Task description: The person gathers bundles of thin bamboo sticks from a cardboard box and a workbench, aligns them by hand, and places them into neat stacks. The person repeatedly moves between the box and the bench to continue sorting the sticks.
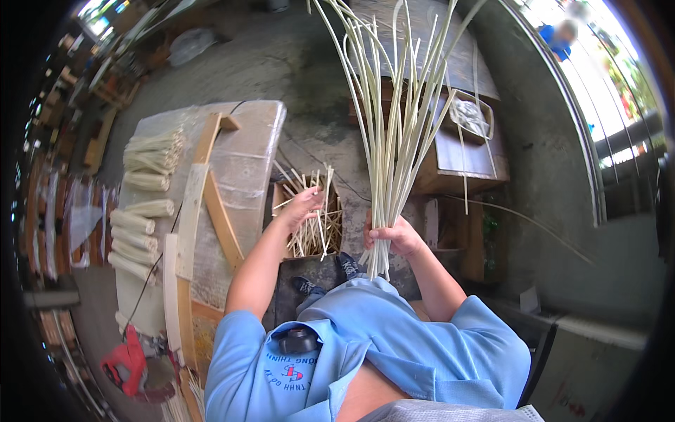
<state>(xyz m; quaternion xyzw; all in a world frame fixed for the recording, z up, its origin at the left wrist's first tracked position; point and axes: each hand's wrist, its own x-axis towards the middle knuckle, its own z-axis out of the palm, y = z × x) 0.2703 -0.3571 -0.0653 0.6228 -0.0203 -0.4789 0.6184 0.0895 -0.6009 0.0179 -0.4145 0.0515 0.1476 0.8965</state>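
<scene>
My right hand point(397, 235) is closed around a tall bundle of long, pale rattan canes point(394, 141). The canes are gathered tightly near their lower ends and fan out at the top. Left of the bundle, my left hand point(304, 205) hangs over an open box point(295, 257) filled with short cane pieces point(309, 235). Its fingers are stretched out and apart, with a few slender pieces right by the fingertips. Whether any of those touch the fingers is hard to make out.
A plastic-covered table point(246, 151) on the left carries cane bundles point(133, 239), a wooden frame point(190, 225) and a red power tool point(128, 362). Beyond the right hand, a bench point(457, 151) holds a small tray point(470, 118). A barred window point(612, 91) shows a person outside.
</scene>
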